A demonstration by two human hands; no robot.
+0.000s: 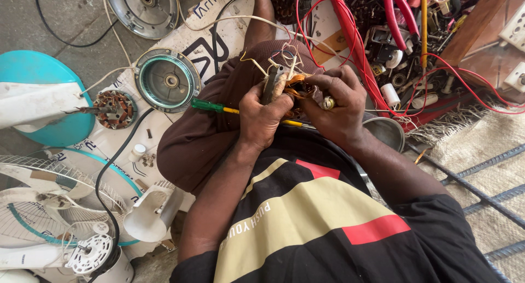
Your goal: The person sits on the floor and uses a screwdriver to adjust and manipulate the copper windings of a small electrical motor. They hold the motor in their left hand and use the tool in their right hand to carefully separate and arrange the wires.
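My left hand and my right hand are both closed around a small fan motor stator with copper windings and pale leads, held over my knee. A screwdriver with a green and yellow handle lies across under my left hand; whether that hand grips it I cannot tell. My right fingers pinch the windings at the stator's right side. Red wires loop behind my hands.
A round metal motor cover and a wound stator lie on white cardboard at left. A teal fan base, a fan guard and a white motor housing sit lower left. Pliers and tool clutter fill the upper right.
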